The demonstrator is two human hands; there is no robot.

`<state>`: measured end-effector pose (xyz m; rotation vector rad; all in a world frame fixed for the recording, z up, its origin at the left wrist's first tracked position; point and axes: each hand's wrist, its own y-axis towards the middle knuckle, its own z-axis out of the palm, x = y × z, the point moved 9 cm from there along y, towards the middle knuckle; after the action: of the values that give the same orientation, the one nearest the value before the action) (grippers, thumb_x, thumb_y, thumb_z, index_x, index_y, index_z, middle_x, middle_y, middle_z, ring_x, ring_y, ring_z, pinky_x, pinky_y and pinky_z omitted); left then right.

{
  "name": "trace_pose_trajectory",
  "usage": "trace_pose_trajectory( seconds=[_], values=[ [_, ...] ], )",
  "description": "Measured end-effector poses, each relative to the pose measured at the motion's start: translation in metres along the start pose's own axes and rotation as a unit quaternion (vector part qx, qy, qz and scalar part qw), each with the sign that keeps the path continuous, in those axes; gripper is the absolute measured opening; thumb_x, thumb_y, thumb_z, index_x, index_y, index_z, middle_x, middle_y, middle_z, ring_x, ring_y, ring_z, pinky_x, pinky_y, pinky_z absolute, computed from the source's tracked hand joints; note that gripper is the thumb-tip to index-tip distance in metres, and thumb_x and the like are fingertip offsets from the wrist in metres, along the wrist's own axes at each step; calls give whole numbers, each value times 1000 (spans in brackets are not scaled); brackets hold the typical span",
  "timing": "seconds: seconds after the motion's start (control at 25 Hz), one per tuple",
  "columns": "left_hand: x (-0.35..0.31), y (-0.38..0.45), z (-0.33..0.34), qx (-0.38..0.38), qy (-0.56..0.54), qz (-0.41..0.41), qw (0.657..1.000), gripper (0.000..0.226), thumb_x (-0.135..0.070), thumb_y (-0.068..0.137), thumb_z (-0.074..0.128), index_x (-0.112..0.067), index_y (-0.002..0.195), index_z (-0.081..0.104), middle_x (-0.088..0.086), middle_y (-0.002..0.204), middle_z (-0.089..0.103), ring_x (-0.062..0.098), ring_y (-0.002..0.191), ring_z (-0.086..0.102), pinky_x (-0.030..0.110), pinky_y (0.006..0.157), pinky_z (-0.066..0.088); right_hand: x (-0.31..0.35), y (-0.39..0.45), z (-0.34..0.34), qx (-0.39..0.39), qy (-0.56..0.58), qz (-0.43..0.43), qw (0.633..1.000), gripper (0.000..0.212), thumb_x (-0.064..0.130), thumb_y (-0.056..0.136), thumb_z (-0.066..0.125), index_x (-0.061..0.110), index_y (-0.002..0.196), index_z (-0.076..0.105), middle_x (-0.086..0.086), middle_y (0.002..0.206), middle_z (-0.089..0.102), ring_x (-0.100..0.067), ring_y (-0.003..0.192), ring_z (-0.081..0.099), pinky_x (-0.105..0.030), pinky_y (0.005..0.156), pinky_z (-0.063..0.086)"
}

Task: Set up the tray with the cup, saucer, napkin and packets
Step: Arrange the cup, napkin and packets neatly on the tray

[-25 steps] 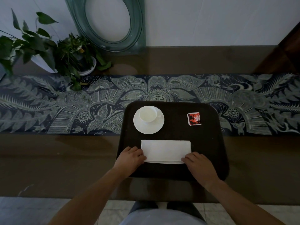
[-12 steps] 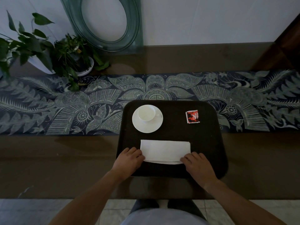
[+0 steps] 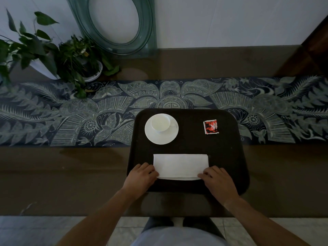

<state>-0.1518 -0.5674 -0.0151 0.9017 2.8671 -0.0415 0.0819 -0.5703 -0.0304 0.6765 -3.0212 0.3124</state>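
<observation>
A dark tray (image 3: 230, 157) sits on a brown tabletop (image 3: 71, 174), its far edge over a patterned runner (image 3: 71, 118). At the tray's far left, a white cup (image 3: 160, 123) stands upright on a white saucer (image 3: 170, 137). At the far right lie red and white packets (image 3: 210, 126). A folded white napkin (image 3: 180, 166) lies flat at the near middle.

The left hand (image 3: 140, 176) and right hand (image 3: 219, 181) rest at the napkin's near corners, fingers curled and touching its edges. Whether they pinch it or only press on it cannot be told.

The step in hand looks like squaring the napkin, seemingly the last item to be placed. Next would be letting go gently, without dragging the napkin askew.
</observation>
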Motion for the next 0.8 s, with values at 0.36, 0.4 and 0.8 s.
trace_pose_trajectory(
  seconds=[0.36, 0.4, 0.8],
  values=[
    [-2, -4, 3, -2, 1, 0, 1000, 16, -32, 86, 53, -25, 90, 67, -3, 90, 64, 18, 78, 60, 29, 62, 50, 0, -9, 5, -21, 9, -16, 1000, 48, 27, 53, 92, 30, 97, 73, 4, 93, 68, -16, 83, 66, -30, 68, 56],
    [-2, -4, 3, 3, 0, -1, 1000, 14, -31, 85, 55, -25, 88, 67, -3, 89, 64, 18, 78, 59, 29, 62, 49, 0, -10, 4, -28, 9, -18, 999, 48, 26, 53, 92, 30, 98, 73, 4, 94, 68, -17, 83, 66, -30, 68, 56],
    [-4, -5, 2, -1, -34, -3, 999, 12, -31, 86, 57, -24, 89, 67, -3, 91, 65, 17, 79, 60, 27, 62, 50, 1, -9, 0, -60, 23, -27, 998, 44, 22, 54, 91, 26, 94, 74, 4, 90, 67, -17, 80, 65, -29, 65, 56]
  ],
)
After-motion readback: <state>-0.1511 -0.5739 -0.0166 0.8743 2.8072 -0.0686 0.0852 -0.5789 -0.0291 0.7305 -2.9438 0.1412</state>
